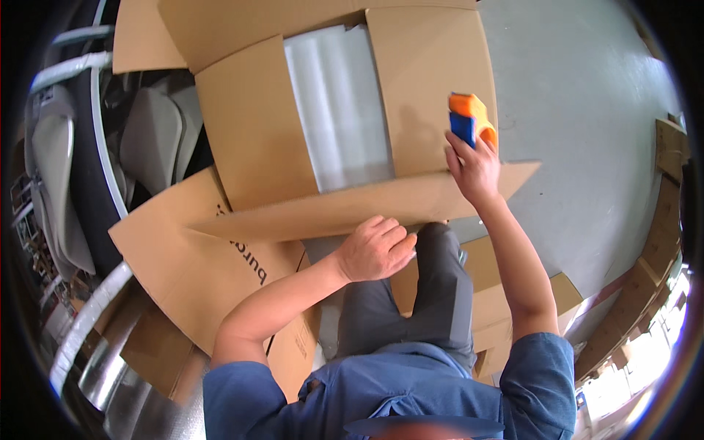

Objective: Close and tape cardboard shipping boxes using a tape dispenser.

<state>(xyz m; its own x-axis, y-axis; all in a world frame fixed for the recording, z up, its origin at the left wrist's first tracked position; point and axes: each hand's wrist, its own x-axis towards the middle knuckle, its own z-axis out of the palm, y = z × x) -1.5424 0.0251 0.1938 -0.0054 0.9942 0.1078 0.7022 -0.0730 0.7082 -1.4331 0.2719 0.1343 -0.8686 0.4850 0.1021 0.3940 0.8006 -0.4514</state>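
Cardboard box (293,139) sits at the upper centre, flaps half folded over white foam (337,103). Orange tape dispenser (471,117) is clamped in the right hand (475,167), while the near flap (352,209) gets pressed under the curled left hand (375,249). Flaps are probably best held flush before tape is laid.

Single head-worn fisheye view, aimed steeply down over the wearer's torso at close range onto the cardboard box (323,125). Edges curve; dark rim surrounds the picture.
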